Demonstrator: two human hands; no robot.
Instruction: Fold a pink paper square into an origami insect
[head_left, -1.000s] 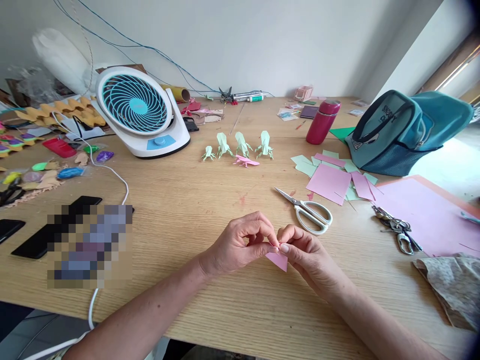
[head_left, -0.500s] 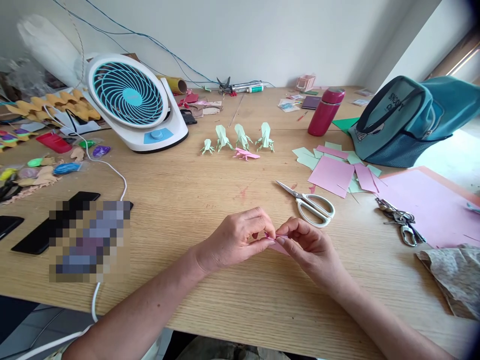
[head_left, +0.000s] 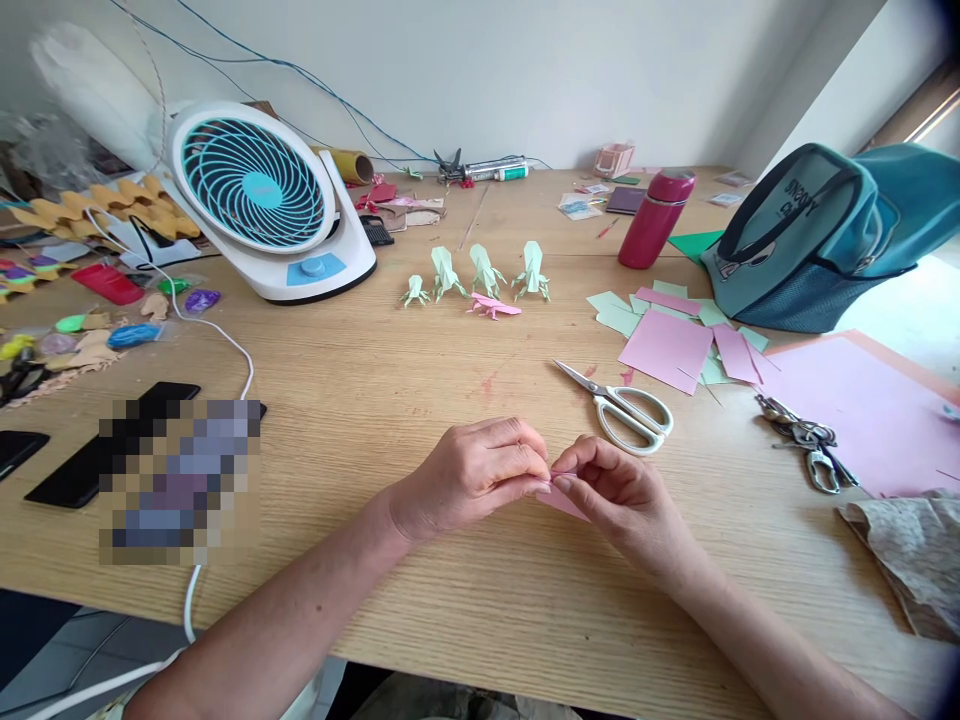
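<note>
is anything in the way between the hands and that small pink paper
Nothing visible. The left hand and right hand both pinch the pink paper piece directly; the scissors lie apart on the table beyond the right hand.
</note>
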